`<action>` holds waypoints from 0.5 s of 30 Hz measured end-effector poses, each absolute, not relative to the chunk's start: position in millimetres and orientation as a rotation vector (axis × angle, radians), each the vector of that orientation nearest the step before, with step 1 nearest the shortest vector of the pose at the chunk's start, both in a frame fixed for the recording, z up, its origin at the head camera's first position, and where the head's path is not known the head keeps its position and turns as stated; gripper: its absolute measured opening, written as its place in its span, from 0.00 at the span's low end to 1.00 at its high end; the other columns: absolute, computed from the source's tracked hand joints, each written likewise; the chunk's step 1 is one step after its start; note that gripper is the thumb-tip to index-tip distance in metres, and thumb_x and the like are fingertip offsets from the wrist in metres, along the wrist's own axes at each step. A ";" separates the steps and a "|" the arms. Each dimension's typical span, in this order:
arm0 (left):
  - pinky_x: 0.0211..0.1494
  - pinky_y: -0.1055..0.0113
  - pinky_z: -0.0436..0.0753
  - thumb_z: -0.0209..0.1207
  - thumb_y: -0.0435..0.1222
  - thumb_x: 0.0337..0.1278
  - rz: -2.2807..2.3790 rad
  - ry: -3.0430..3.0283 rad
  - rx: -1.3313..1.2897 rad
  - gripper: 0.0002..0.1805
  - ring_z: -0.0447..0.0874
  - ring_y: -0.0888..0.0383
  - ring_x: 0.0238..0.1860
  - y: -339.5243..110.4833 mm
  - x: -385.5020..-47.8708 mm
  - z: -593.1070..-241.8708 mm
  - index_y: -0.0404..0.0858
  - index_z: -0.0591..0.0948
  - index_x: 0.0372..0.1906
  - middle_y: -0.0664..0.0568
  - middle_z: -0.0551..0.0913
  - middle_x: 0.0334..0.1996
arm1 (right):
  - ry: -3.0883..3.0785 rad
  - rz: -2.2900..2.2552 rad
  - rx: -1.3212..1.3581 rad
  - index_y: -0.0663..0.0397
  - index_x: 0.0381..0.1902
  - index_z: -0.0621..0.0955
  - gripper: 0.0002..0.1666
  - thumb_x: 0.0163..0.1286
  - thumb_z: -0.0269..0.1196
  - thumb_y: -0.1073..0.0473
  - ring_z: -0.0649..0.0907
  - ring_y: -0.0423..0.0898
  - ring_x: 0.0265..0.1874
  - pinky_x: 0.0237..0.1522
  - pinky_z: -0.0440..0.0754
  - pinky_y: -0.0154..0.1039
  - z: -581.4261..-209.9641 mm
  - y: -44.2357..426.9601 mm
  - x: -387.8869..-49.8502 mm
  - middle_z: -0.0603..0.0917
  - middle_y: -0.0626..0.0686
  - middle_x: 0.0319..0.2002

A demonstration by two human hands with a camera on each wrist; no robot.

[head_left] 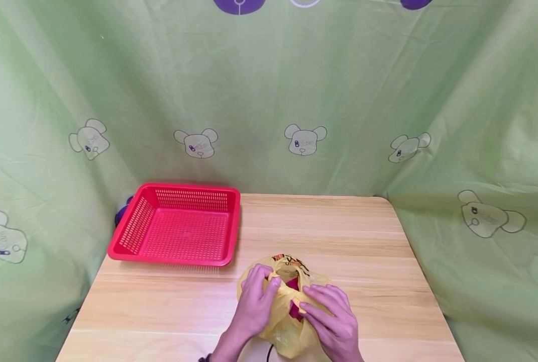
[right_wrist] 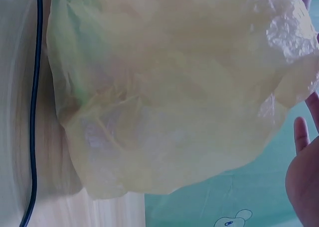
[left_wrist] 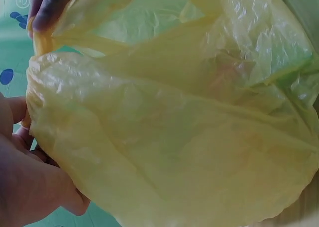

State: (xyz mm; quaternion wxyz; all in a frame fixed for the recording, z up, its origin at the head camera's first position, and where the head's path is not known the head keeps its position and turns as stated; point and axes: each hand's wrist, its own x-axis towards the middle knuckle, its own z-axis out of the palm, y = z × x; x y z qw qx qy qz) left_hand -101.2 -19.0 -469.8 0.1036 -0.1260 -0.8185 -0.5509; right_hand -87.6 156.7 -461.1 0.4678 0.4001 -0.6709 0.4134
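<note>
A thin yellow plastic bag point(head_left: 284, 334) with dark and orange print stands near the table's front edge. My left hand point(head_left: 255, 304) pinches its gathered rim on the left, thumb against fingers. On the right, my right hand point(head_left: 334, 319) pinches another part of the rim. Between the hands, dark red material point(head_left: 294, 310) shows through openings at the bag's top; its kind cannot be made out. In the left wrist view the bulging bag point(left_wrist: 164, 132) hides most of its contents. The right wrist view shows faint colours through the bag point(right_wrist: 164, 102).
A red plastic basket point(head_left: 234, 226) with slotted walls stands at the table's back left, with nothing in it. A dark cable point(right_wrist: 34, 112) runs beside the bag at the front. Green curtains point(head_left: 250, 90) with mouse-head prints surround the wooden table point(head_left: 354, 231).
</note>
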 end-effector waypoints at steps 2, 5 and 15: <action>0.55 0.51 0.64 0.50 0.41 0.68 -1.620 -2.413 -0.362 0.05 0.72 0.62 0.46 -20.7 -104.0 -470.7 0.44 0.73 0.36 0.61 0.75 0.39 | -1.644 1.038 0.990 0.65 0.29 0.86 0.09 0.60 0.66 0.63 0.82 0.58 0.43 0.61 0.69 0.45 -461.4 158.5 -87.8 0.85 0.65 0.39; 0.55 0.52 0.64 0.49 0.41 0.68 -1.614 -2.423 -0.360 0.06 0.71 0.63 0.43 -24.0 -107.5 -472.2 0.45 0.72 0.36 0.61 0.74 0.37 | -1.642 1.103 1.011 0.69 0.30 0.86 0.08 0.59 0.66 0.65 0.82 0.59 0.46 0.63 0.68 0.46 -462.7 162.1 -87.8 0.85 0.65 0.39; 0.52 0.57 0.59 0.51 0.42 0.67 -1.563 -2.488 -0.383 0.06 0.68 0.66 0.36 -38.2 -117.2 -472.7 0.48 0.72 0.33 0.65 0.72 0.29 | -1.630 1.184 1.092 0.76 0.30 0.83 0.07 0.59 0.64 0.71 0.83 0.59 0.46 0.61 0.72 0.44 -466.5 174.3 -90.4 0.84 0.68 0.38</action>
